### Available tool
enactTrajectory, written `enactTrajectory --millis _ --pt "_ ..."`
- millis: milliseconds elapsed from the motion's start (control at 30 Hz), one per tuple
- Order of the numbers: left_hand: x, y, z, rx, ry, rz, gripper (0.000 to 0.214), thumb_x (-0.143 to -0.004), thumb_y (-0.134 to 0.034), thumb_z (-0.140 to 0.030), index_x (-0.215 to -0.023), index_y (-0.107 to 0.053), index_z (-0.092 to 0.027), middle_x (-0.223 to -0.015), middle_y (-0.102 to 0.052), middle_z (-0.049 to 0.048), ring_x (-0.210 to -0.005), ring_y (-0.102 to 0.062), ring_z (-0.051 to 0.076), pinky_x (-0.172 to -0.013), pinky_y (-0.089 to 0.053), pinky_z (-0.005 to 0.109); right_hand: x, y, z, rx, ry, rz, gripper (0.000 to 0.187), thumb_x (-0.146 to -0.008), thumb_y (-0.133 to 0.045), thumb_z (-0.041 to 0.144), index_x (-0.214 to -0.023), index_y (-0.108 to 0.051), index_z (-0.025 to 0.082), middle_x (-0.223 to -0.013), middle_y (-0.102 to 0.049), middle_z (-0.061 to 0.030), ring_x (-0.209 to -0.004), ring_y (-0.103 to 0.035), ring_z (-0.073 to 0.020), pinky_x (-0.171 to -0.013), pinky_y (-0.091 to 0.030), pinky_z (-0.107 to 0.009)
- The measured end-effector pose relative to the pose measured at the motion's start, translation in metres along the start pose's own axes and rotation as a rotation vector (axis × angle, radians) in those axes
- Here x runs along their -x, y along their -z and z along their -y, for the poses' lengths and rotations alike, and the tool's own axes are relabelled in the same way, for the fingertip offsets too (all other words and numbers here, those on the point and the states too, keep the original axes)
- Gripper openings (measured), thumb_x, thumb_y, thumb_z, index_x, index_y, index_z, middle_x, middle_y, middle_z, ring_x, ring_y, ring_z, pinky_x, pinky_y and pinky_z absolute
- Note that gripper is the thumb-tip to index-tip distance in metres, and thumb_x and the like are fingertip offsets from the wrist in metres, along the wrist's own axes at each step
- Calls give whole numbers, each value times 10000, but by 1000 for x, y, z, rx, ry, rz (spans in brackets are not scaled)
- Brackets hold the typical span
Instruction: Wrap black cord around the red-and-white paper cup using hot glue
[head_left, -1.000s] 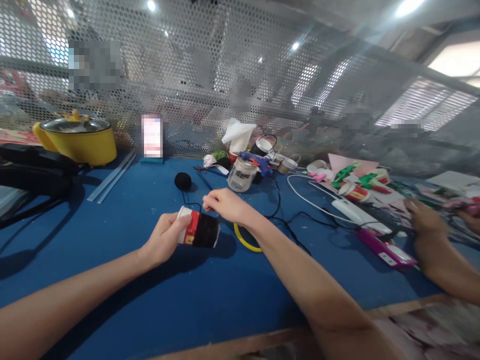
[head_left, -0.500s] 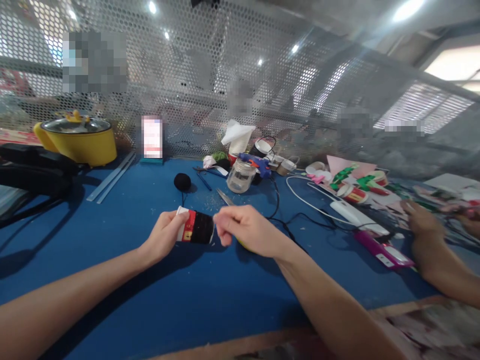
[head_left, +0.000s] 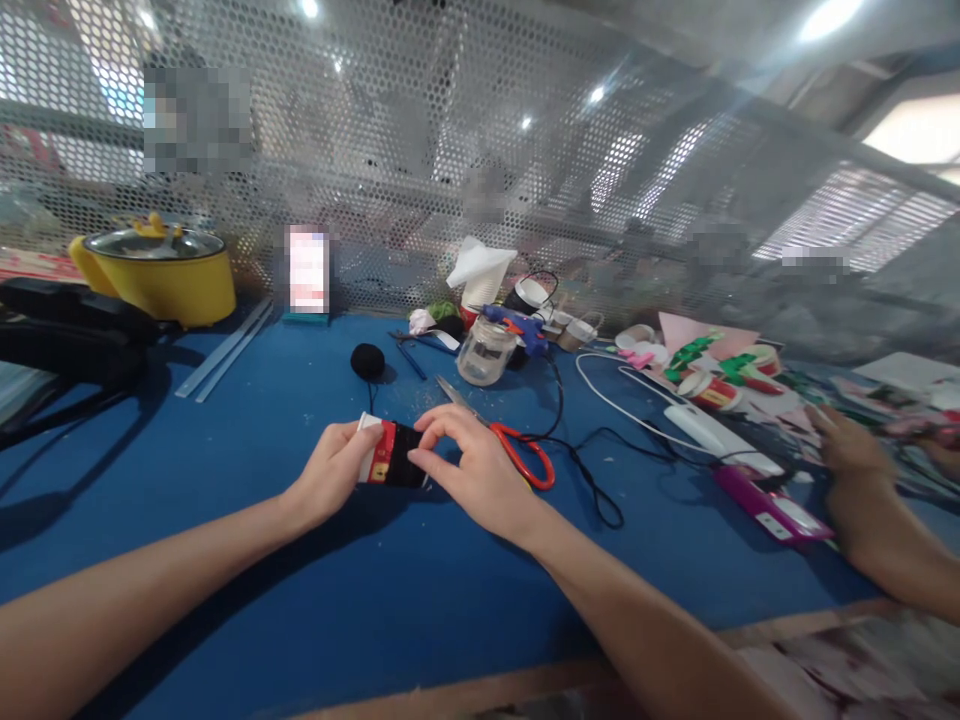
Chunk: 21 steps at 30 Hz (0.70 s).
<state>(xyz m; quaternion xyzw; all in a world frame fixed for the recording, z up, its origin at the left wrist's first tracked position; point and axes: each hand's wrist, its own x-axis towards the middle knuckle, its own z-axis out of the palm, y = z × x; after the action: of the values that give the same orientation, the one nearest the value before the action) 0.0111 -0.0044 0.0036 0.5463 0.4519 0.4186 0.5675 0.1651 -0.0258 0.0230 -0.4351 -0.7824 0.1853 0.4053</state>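
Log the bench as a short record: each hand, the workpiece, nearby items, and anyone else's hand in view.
Left hand: grips the cup near its white rim
Right hand: thumb and fingers bent at the cup's black end; actual contact unclear
Cup position: tipped on its side
Cup surface: white, red, and a black band
Black ball: on the table beyond the cup, a black strand leading toward it
Scissors: red-handled, partly hidden behind the right hand
Glass jar: beyond the scissors
Co-worker's hand: far right, beside the purple power strip

The yarn ball (head_left: pixel 367 362) lies behind the cup (head_left: pixel 384 455).
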Motion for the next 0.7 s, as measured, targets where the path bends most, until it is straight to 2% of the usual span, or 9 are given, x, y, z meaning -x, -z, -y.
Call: enactTrajectory --millis 133,267,333,433,500,567,600,633,700 --pt "-6 1 0 142 40 -71 220 -654 -446 -308 -531 -473 -128 -420 -401 -53 -376 -354 57 -373 -273 180 1 6 0 -117 -42 -106 77 -741 -477 225 -679 -446 192 -840 -533 -32 -833 -503 -138 -769 -379 -317" --pt "-13 3 -1 328 123 -169 144 -629 -441 -247 -524 -435 -148 -393 -371 -67 -348 -353 61 -350 -274 187 -1 10 -6 -258 -242 -153 151 -794 -376 328 -730 -397 193 -586 -516 19 -482 -497 -85 -481 -406 -220" --pt "-15 3 -1 355 138 -176 135 -617 -442 -236 -512 -419 -155 -382 -366 -71 -334 -354 60 -344 -276 188 -2 10 -10 -179 -264 -74 203 -800 -338 375 -788 -417 189 -568 -511 26 -399 -439 -68 -417 -362 -206" --pt "-15 2 -2 345 152 -189 135 -601 -454 -244 -504 -420 -155 -372 -376 -72 -323 -365 60 -336 -281 187 1 8 -10 128 -206 54 305 -693 -493 433 -856 -487 175 -745 -567 -36 -546 -498 -106 -509 -373 -238" --pt "-15 2 -4 341 155 -218 143 -596 -454 -254 -497 -422 -156 -366 -380 -71 -316 -367 62 -328 -279 188 3 9 -7 211 -203 296 248 -654 -550 403 -732 -540 167 -690 -582 -36 -570 -513 -123 -524 -369 -243" --pt "-15 1 -5 340 149 -241 149 -600 -451 -253 -491 -421 -157 -365 -377 -71 -315 -363 61 -323 -273 187 5 10 -1 74 -226 589 217 -720 -486 344 -607 -537 166 -518 -547 3 -468 -488 -95 -472 -360 -220" --pt "-14 1 -5 336 144 -239 149 -604 -448 -246 -488 -421 -157 -366 -373 -72 -316 -358 60 -323 -269 185 5 11 1 -46 -241 657 232 -755 -438 317 -606 -534 168 -470 -522 20 -416 -464 -79 -440 -355 -207" --pt "-13 0 -5 330 135 -223 150 -611 -446 -240 -487 -422 -157 -368 -369 -73 -321 -352 58 -326 -268 184 5 13 2 -172 -258 633 236 -779 -394 303 -641 -531 169 -463 -514 29 -390 -452 -70 -417 -355 -198" --pt "-11 0 -4 311 112 -164 161 -625 -444 -236 -486 -430 -155 -378 -367 -71 -335 -346 55 -336 -266 182 1 14 -1 -359 -278 354 226 -805 -331 296 -764 -510 165 -553 -553 11 -430 -494 -76 -417 -387 -199"
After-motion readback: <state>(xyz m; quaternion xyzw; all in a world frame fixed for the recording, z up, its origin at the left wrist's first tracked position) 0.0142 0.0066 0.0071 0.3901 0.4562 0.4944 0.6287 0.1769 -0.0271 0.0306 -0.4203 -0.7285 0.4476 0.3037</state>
